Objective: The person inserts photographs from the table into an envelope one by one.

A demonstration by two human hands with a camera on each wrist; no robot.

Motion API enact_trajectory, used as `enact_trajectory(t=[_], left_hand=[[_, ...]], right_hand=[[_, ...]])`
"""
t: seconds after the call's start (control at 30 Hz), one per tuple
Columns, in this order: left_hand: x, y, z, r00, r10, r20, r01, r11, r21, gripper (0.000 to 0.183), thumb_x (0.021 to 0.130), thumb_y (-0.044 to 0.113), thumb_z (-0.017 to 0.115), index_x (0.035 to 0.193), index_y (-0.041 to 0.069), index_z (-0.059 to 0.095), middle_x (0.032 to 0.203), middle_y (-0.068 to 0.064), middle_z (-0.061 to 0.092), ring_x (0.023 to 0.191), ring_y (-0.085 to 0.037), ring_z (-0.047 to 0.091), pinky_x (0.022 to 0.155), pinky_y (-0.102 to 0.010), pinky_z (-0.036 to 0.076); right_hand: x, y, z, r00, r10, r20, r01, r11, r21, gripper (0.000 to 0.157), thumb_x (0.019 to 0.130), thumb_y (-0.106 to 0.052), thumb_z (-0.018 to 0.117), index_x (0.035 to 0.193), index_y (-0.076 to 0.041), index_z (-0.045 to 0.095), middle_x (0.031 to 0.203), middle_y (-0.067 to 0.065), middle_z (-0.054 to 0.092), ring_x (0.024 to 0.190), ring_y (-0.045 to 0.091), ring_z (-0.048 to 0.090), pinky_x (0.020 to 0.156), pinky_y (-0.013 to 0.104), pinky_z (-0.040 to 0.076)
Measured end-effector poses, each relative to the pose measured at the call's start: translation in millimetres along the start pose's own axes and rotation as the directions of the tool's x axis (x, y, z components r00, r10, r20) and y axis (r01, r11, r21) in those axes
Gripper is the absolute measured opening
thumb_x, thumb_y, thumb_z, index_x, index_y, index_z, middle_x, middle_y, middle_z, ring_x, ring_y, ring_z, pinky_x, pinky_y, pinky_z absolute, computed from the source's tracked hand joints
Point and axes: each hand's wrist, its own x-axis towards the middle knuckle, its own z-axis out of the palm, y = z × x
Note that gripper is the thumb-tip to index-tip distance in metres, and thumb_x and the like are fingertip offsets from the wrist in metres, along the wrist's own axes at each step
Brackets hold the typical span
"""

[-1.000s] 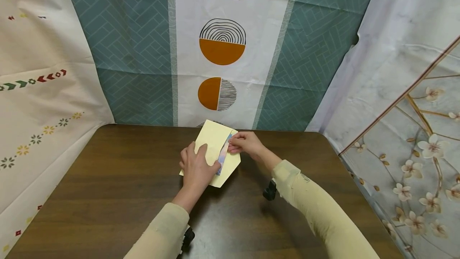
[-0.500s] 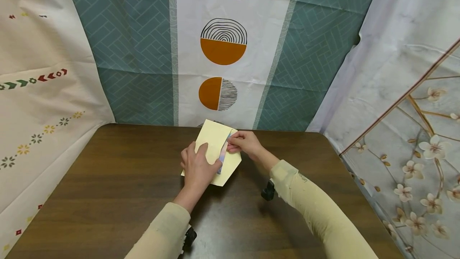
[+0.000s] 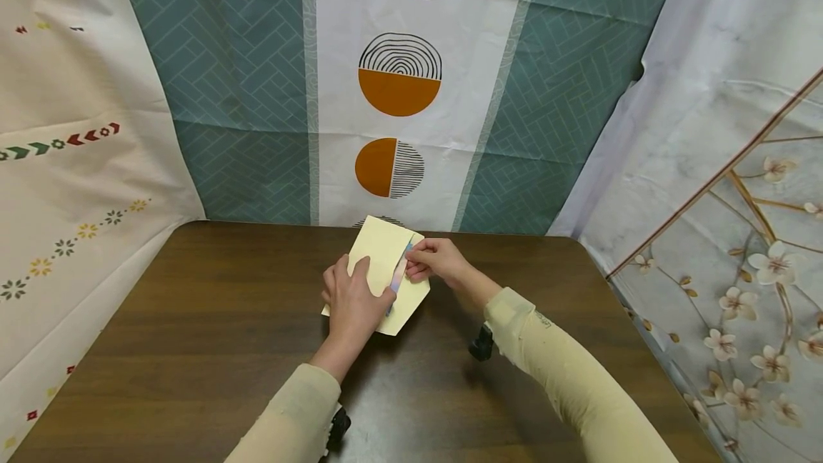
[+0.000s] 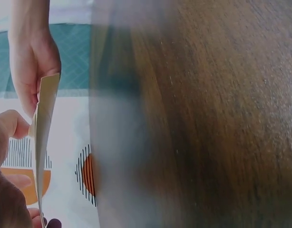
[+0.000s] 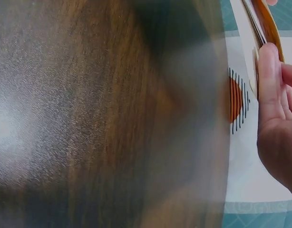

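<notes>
A pale yellow envelope (image 3: 378,243) is held up over the far part of the table, its pointed flap open to the right. A card (image 3: 398,276) with pink, purple and blue colouring shows as a narrow strip along the envelope's mouth. My left hand (image 3: 352,296) grips the envelope from the left, with its thumb near the mouth; in the left wrist view fingers show on both faces. With thumb and fingers, my right hand (image 3: 440,260) pinches the card's edge at the mouth. In the right wrist view the envelope (image 5: 246,38) appears edge-on, beside the right hand (image 5: 277,137).
The brown wooden table (image 3: 193,349) stretches below both forearms. Behind it hangs a patterned cloth (image 3: 244,91), close to the envelope's top corner. White printed cloths border the left and right sides. A small dark device (image 3: 481,343) sits under the right wrist.
My right hand has shifted slightly left, and the visible strip of card looks a little narrower. The left hand keeps its grip on the envelope almost in place.
</notes>
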Motion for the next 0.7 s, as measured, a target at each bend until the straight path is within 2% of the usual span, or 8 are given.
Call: enact_trajectory(t=[0.13, 0.43, 0.7], left_hand=[[-0.2, 0.9, 1.2, 1.000, 0.006, -0.003, -0.006, 1.000, 0.011, 0.064, 0.071, 0.034, 0.077, 0.128, 0.011, 0.059, 0.140, -0.020, 0.039, 0.126, -0.040, 0.029, 0.090, -0.061, 0.033], [-0.4, 4.4, 3.4, 1.000, 0.017, -0.010, -0.017, 1.000, 0.005, 0.062, 0.070, 0.034, 0.075, 0.126, 0.012, 0.060, 0.139, -0.020, 0.039, 0.125, -0.039, 0.030, 0.088, -0.061, 0.034], [-0.7, 3.1, 2.3, 1.000, 0.016, -0.007, -0.016, 1.000, 0.000, 0.063, 0.070, 0.034, 0.077, 0.126, 0.011, 0.059, 0.139, -0.021, 0.040, 0.125, -0.039, 0.030, 0.087, -0.061, 0.035]], right_hand=[[-1.3, 0.4, -1.2, 1.000, 0.010, -0.004, -0.010, 1.000, 0.009, 0.017, 0.090, -0.007, 0.065, 0.097, 0.008, 0.062, 0.079, 0.014, 0.070, 0.067, 0.022, 0.070, 0.068, 0.041, 0.057], [0.9, -0.3, -0.8, 0.999, -0.027, -0.018, 0.028, 0.998, 0.053, 0.015, 0.091, -0.006, 0.062, 0.097, 0.009, 0.063, 0.083, 0.017, 0.070, 0.072, 0.024, 0.072, 0.071, 0.044, 0.057], [-0.1, -0.4, -3.8, 1.000, -0.007, -0.012, 0.008, 1.000, 0.005, 0.017, 0.090, -0.008, 0.065, 0.097, 0.007, 0.064, 0.082, 0.017, 0.071, 0.070, 0.025, 0.071, 0.069, 0.042, 0.057]])
